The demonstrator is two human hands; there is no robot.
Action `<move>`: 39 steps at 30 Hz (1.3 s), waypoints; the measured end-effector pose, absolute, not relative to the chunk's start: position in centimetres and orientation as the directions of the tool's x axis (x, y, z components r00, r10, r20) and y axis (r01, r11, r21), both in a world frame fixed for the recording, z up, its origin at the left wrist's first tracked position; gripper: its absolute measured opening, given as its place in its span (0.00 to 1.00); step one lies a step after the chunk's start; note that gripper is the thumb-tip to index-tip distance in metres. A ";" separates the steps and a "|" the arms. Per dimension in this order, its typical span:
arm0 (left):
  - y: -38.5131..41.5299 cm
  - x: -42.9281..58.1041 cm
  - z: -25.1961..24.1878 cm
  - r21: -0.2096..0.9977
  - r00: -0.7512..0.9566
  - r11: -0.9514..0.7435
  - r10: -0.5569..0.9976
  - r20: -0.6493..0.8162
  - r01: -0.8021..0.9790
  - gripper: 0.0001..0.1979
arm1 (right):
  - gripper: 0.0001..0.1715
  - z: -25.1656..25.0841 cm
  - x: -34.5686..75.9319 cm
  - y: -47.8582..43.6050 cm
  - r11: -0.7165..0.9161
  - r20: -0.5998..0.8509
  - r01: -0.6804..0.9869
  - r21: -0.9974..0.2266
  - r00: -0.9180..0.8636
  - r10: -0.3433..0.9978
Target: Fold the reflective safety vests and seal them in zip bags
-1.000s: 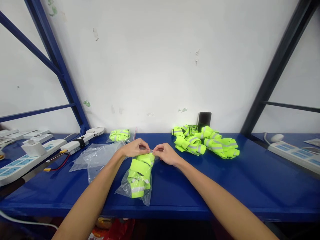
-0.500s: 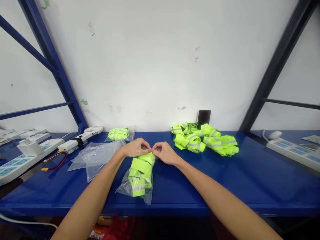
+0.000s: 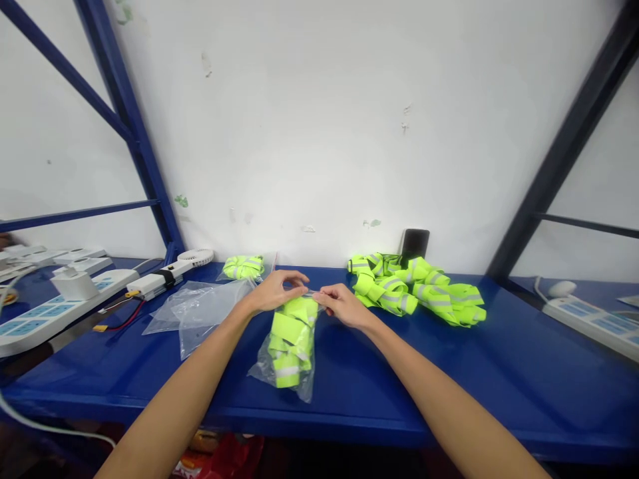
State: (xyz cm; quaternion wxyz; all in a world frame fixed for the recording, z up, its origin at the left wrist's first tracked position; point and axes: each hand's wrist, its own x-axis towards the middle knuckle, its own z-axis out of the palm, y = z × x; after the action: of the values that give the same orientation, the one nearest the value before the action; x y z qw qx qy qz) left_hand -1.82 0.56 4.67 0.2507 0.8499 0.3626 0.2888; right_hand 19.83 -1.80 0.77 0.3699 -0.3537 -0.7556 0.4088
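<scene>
A clear plastic bag (image 3: 305, 389) lies on the blue table, its far edge raised toward my fingers. Inside it is a bundled fluorescent yellow-green reflective strap (image 3: 292, 332) with silver stripes. My left hand (image 3: 277, 291) pinches the bag's far edge at its left part. My right hand (image 3: 342, 304) grips the same edge at the right corner, thumb against fingers. Left of my left hand lie several flat clear bags (image 3: 200, 313). Behind them rests another bagged yellow-green bundle (image 3: 243, 267).
Several loose yellow-green reflective straps (image 3: 394, 286) lie at the back right, before a dark phone-like object (image 3: 415, 243). A white handheld fan (image 3: 196, 258), a white power strip (image 3: 54, 313) and wires stand left. Another power strip (image 3: 594, 326) lies right. Blue posts (image 3: 134, 133) frame the wall.
My hands have moved slightly apart along the bag's far edge, the right one toward the corner. The whole view has shifted a little, so everything appears farther right.
</scene>
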 end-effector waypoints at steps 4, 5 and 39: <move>1.8 -4.2 4.0 0.663 0.169 -0.568 0.806 0.566 0.488 0.22 | 0.25 0.2 19.2 -1.3 0.369 0.356 0.016 -0.929 -0.226 0.907; 2.0 -4.9 3.8 0.664 0.057 -0.541 0.795 0.604 0.516 0.23 | 0.25 0.0 18.8 -1.1 0.358 0.362 -0.056 -0.932 -0.141 0.922; 1.0 -1.4 -0.5 0.342 0.518 -0.690 0.713 0.473 0.638 0.15 | 0.45 4.0 28.7 -4.2 0.227 0.065 0.973 -0.040 -0.224 0.972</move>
State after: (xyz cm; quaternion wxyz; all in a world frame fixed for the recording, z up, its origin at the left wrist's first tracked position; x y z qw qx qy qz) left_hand -1.37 1.03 -0.50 0.0625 0.8690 0.3886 0.3001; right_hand 28.66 -4.16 4.03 0.0379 -0.6219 -0.7822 -0.0046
